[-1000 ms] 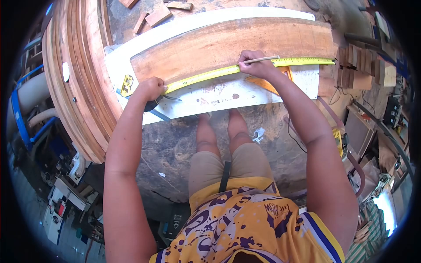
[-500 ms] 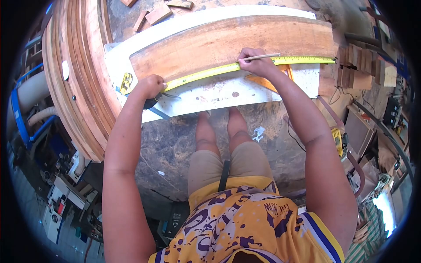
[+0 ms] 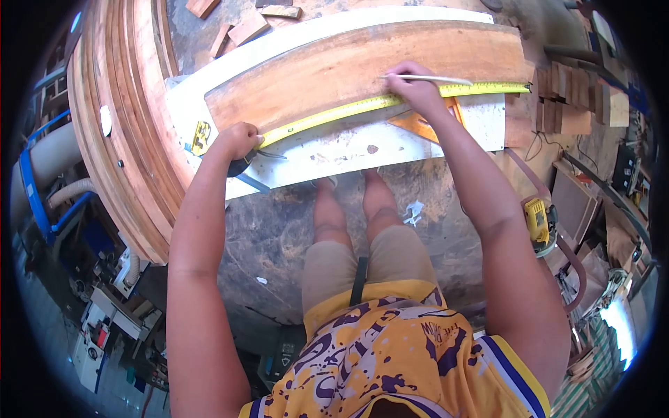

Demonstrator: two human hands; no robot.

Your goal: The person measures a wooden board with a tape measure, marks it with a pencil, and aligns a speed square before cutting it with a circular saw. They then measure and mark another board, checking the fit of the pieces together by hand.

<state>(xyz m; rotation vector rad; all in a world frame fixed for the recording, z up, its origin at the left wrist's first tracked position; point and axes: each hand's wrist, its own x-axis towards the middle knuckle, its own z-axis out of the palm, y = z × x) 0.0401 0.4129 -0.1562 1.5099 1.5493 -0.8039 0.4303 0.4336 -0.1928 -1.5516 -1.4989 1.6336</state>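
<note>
A long wooden board (image 3: 362,59) lies on a white sheet-like surface (image 3: 334,157). A yellow tape measure blade (image 3: 334,113) stretches along the board's near edge to its right end. My left hand (image 3: 242,141) is closed around the tape measure at the board's left end; its dark case (image 3: 239,167) shows partly below the hand. My right hand (image 3: 414,87) pinches a pencil (image 3: 453,80) just above the blade, near the middle of the board. The pencil's longer end points right. An orange triangular square (image 3: 414,125) lies partly behind my right wrist.
Long planks (image 3: 132,139) are stacked on the left, with a yellow-and-black item (image 3: 201,136) near them. Offcuts (image 3: 249,29) lie beyond the board. Wood blocks (image 3: 575,115) sit to the right. A yellow power tool (image 3: 536,221) is beside my right forearm.
My right hand has shifted slightly up and right, lifting away from the tape blade with the pencil. My left hand stays at the board's left end.
</note>
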